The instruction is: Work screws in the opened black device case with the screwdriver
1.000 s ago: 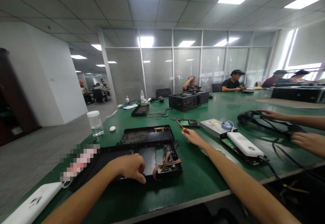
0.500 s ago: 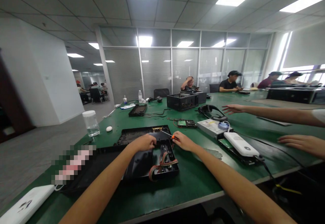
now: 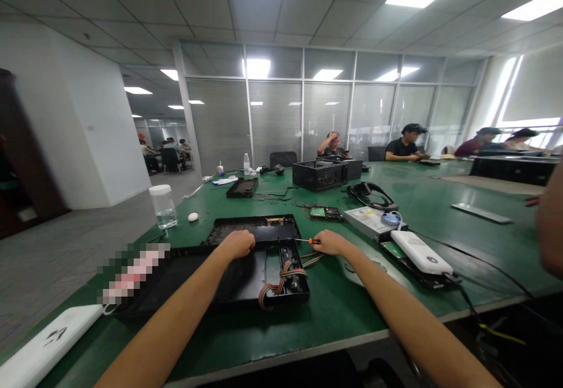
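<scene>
A long black metal case (image 3: 246, 276) lies open on the green table in front of me. My left hand (image 3: 238, 244) is closed at its far rim, fingers curled down and partly hidden. My right hand (image 3: 328, 242) grips a screwdriver (image 3: 314, 241) by its orange and black handle. The thin shaft points left, its tip close to the case's far right corner. Striped ribbon cable (image 3: 281, 282) loops over the case's right end, and strands run out beneath my right hand. Just behind lies a shallow black tray-like part (image 3: 250, 230) with a brass-coloured piece on it.
At right sit a silver drive (image 3: 367, 222), a white power bank (image 3: 420, 251) and a headset (image 3: 373, 196). A small circuit-board drive (image 3: 324, 213), a computer chassis (image 3: 320, 174) and a water jar (image 3: 162, 206) stand farther out. Another person's blurred arm (image 3: 552, 224) enters at right.
My left hand has slid left along the rim. My right hand and the screwdriver have shifted right and slightly lower. The other person's outstretched hands at right have mostly drawn back.
</scene>
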